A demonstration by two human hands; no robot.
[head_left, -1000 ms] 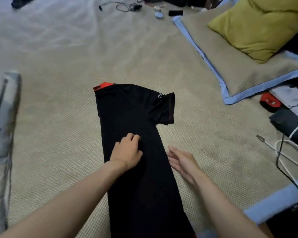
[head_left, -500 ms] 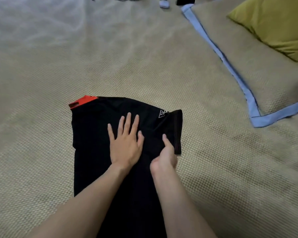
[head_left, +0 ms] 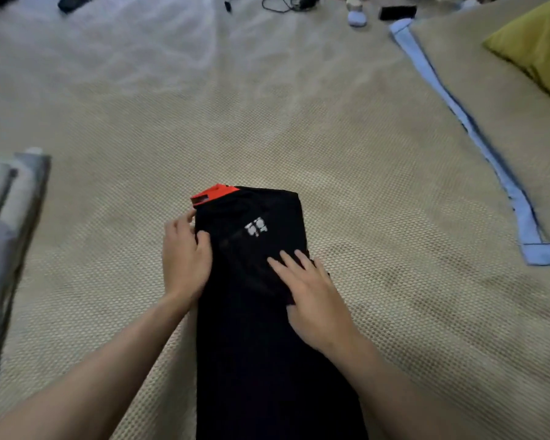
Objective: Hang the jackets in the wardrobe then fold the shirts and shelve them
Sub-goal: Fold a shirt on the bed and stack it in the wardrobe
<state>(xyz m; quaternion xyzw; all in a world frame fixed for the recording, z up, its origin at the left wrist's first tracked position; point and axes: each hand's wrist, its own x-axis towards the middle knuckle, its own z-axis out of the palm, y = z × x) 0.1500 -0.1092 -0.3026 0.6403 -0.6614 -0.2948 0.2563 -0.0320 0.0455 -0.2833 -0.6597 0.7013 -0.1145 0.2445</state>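
Observation:
A black shirt (head_left: 254, 344) with an orange collar patch and a small white print lies lengthwise on the beige woven bedspread (head_left: 378, 201), folded into a narrow strip. Its right sleeve is folded in over the body. My left hand (head_left: 185, 258) rests at the strip's left edge near the collar, thumb on top of the fabric and fingers at the side. My right hand (head_left: 311, 296) lies flat on the folded-in sleeve, fingers spread.
A folded grey cloth (head_left: 4, 236) lies at the left edge. A blue-trimmed beige blanket (head_left: 496, 100) with a yellow-green pillow (head_left: 540, 49) lies at the right. Cables (head_left: 286, 3), a black phone (head_left: 397, 11) and small objects sit at the far edge.
The right sleeve that stuck out has been folded in over the shirt's body. My left hand moved from the middle to the left edge; my right hand now presses the folded sleeve.

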